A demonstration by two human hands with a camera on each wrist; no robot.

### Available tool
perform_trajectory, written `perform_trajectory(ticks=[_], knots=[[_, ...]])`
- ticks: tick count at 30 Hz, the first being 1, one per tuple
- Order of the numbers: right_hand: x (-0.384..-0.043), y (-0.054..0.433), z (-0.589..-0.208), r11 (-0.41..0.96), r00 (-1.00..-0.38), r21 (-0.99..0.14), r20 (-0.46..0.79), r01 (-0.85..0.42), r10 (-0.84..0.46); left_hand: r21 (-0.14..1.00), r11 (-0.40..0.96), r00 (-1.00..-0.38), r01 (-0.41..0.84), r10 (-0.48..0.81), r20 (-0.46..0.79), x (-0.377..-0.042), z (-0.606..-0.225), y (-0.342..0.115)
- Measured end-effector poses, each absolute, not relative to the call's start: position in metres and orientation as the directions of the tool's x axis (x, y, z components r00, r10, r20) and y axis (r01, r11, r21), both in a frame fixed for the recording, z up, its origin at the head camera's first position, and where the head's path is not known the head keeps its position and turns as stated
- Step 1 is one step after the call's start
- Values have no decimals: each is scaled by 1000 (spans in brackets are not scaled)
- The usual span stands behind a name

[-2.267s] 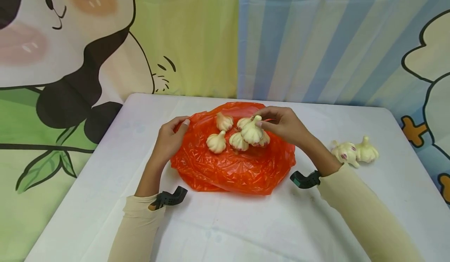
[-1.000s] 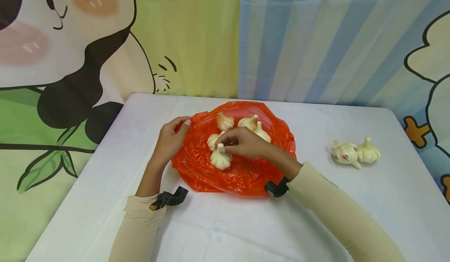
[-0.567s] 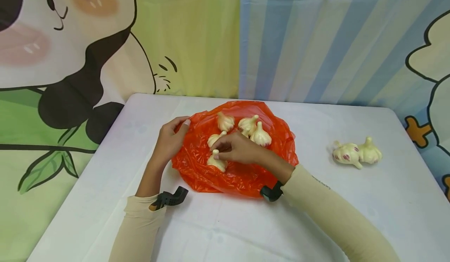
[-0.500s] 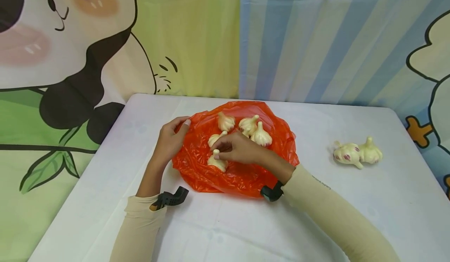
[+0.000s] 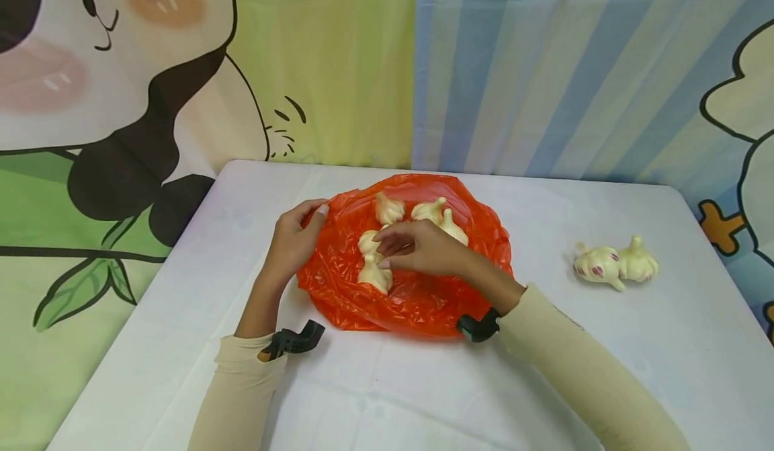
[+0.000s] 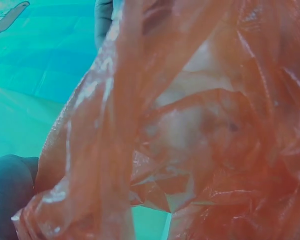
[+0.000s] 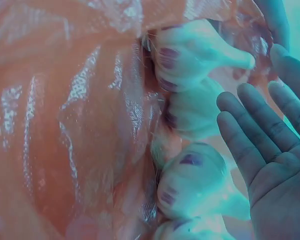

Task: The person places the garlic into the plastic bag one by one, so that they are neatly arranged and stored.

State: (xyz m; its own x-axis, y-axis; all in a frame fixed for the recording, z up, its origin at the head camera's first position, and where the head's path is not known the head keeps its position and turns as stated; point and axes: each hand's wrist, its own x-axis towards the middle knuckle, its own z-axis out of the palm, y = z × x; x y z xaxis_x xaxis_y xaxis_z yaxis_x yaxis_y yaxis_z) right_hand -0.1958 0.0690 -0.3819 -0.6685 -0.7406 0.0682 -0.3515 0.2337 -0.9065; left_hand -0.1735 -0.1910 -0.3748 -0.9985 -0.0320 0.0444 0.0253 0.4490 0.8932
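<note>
An orange-red plastic bag (image 5: 423, 306) lies spread open on the table, several garlic bulbs (image 5: 389, 210) resting inside. My left hand (image 5: 295, 239) pinches the bag's left edge; in the left wrist view the thin plastic (image 6: 100, 145) fills most of the picture, the thumb (image 6: 10, 187) at its edge. Over the bag's middle is my right hand (image 5: 423, 248), its fingertips just right of the front garlic bulb (image 5: 375, 277). In the right wrist view those fingers (image 7: 255, 125) are extended and hold nothing, beside a column of purple-marked bulbs (image 7: 192, 180). My right hand partly covers bulbs in the head view.
Two more garlic bulbs (image 5: 613, 263) lie together on the white table (image 5: 363, 397) to the right of the bag. Behind the table hangs a printed curtain (image 5: 351, 68) with a panda and stripes. Each wrist wears a black camera (image 5: 299, 338).
My right hand carried a garlic bulb from the bag's back right to its front left, set it down and let go, then drew slightly right. The left hand stayed at the bag's edge.
</note>
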Motion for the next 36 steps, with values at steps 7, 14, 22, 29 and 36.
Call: perform_trajectory(ticks=[7, 14, 22, 29, 36], knots=[[-194, 84, -381, 201, -688, -923, 87, -328, -721, 883, 467, -997, 41, -33, 63, -174, -375, -192], [-189, 99, -374, 234, -715, -906, 100, -354, -692, 866, 498, -997, 48, -36, 75, -175, -375, -193], [-179, 117, -370, 266, -752, -902, 91, -341, -652, 861, 505, -996, 56, -31, 83, -174, -377, -196], [-172, 135, -369, 247, -786, -910, 123, -333, -606, 855, 514, -995, 65, -28, 93, -174, -378, -197], [-167, 151, -373, 252, -808, -904, 150, -346, -570, 837, 542, -994, 72, -28, 103, -174, -377, -196]])
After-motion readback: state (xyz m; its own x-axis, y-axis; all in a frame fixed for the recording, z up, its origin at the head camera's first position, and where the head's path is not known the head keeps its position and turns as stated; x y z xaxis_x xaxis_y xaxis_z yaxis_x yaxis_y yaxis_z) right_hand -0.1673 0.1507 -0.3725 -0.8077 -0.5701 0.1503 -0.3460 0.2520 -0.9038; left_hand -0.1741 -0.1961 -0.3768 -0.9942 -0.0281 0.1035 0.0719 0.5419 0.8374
